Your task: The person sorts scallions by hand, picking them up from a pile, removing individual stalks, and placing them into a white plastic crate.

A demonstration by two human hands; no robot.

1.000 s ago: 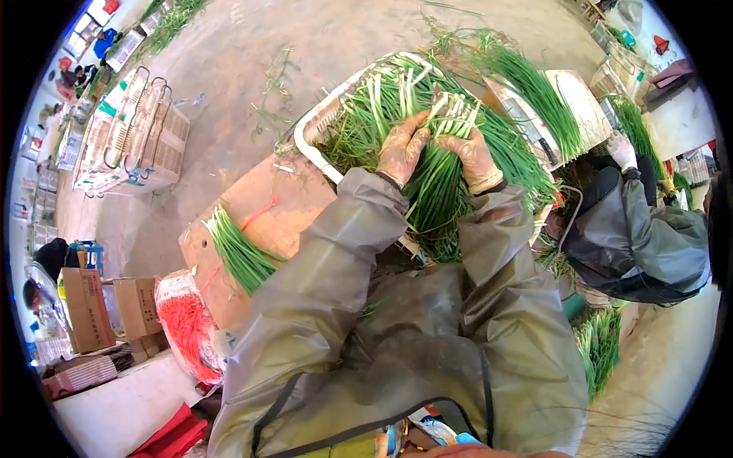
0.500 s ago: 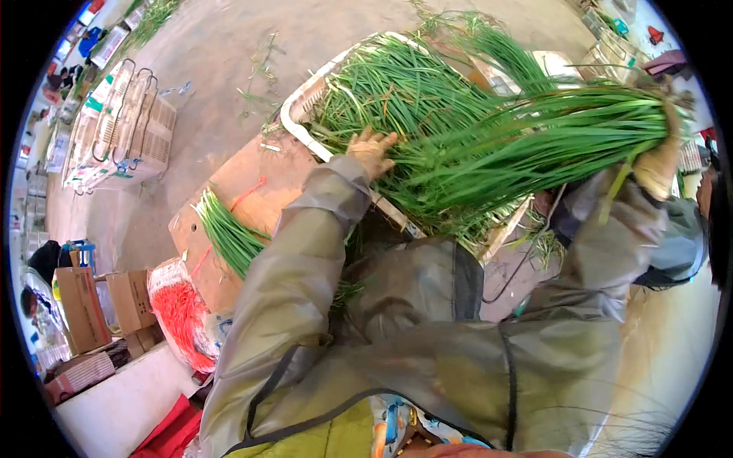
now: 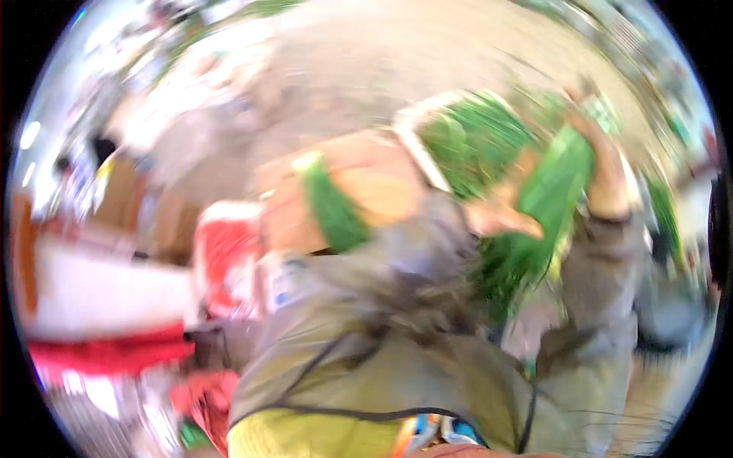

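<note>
My right hand (image 3: pixel 605 164) is closed round the root end of a large bunch of chives (image 3: pixel 561 179), whose long green leaves hang down toward my body. Beside the leaves, my left hand (image 3: pixel 504 217) has its fingers apart and grips nothing; blur hides whether it touches the bunch. Behind my hands, a white plastic crate (image 3: pixel 418 146) holds more loose chives (image 3: pixel 469 141). A smaller bunch of chives (image 3: pixel 332 204) with pale ends lies on a brown board (image 3: pixel 389 179) left of the crate, partly covered by my left sleeve.
Left of the board sits a bag of red strings (image 3: pixel 227 259). Farther left are cardboard boxes (image 3: pixel 172 225) and a white surface (image 3: pixel 111 282) with red cloth (image 3: pixel 114 351) by it. Pale crates, badly smeared, stand on the floor at the far left. More chives (image 3: pixel 663 214) show at the right.
The view has swung, so the crate and board sit farther right. The held bunch has tipped from sideways to hanging down, and my left hand has come off the crate's chives toward it.
</note>
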